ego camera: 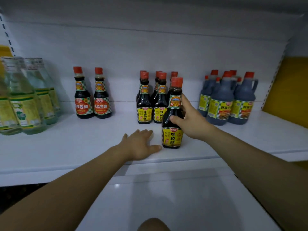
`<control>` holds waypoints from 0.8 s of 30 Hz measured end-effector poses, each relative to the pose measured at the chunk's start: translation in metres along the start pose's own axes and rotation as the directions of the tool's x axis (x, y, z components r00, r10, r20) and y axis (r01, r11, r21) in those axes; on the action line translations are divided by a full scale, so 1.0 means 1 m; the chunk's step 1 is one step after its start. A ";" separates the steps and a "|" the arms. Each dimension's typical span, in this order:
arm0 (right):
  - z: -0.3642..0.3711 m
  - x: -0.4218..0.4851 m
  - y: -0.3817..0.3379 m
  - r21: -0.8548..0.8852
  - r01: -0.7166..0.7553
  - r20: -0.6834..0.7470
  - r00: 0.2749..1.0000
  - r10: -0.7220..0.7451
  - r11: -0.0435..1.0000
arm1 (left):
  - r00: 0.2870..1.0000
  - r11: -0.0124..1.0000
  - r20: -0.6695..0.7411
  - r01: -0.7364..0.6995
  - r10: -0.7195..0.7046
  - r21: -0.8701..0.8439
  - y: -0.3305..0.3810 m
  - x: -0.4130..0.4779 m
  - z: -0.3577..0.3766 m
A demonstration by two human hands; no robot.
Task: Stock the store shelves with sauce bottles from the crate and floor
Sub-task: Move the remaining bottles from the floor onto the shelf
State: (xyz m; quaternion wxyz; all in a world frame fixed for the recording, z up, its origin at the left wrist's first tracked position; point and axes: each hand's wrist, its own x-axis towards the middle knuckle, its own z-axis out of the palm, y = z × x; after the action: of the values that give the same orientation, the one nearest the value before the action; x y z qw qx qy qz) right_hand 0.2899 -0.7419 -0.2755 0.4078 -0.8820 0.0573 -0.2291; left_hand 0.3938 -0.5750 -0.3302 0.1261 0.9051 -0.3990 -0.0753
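— One bottle [172,134] under placement. Right hand [190,120] clamped on its shoulder, thumb in front, fingers behind the neck. Bottle upright, base on the shelf [83,147], near the front edge.
— Left hand?
— Left hand [141,144] flat on the shelf, fingers straight, holding nothing. Thumb tip just beside the bottle's base; cannot tell if they touch.
— Step?
— Judged: setting this one in front of the matching yellow-label group [145,112]. Two columns show plainly; a third sits behind the bottle, partly hidden.
— Next move?
— Probably slide it back to close up on that third column, label forward, then let go. Calls for a straight push. With so high a grip, the bottle could tip if its base drags.
— Anything in the way?
— Jugs [225,105] near on the right, beyond the right wrist. Red-label pair [92,104] well apart to the left. Clear bottles [25,105] at far left, blurred. Path back looks free. Crate and floor stock not in view, so what remains cannot be told.
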 end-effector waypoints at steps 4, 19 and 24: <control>-0.028 0.009 0.020 -0.036 -0.061 -0.028 0.998 0.060 0.997 | 0.994 0.986 0.079 0.068 -0.081 0.150 0.001 0.004 0.008; -0.020 0.088 0.086 -0.123 -0.215 -0.064 0.976 0.209 0.969 | 0.989 0.972 0.098 0.088 -0.111 0.218 0.002 0.009 0.012; -0.017 0.104 0.093 -0.083 -0.189 -0.079 0.980 0.182 0.979 | 0.989 0.973 0.104 0.085 -0.109 0.213 0.004 0.008 0.012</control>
State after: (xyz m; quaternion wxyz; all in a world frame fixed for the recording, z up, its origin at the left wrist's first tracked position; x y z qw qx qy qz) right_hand 0.3821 -0.8446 -0.2980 0.3851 -0.8816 0.1640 -0.2182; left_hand 0.3936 -0.5849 -0.3406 0.0036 0.9259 -0.3665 -0.0912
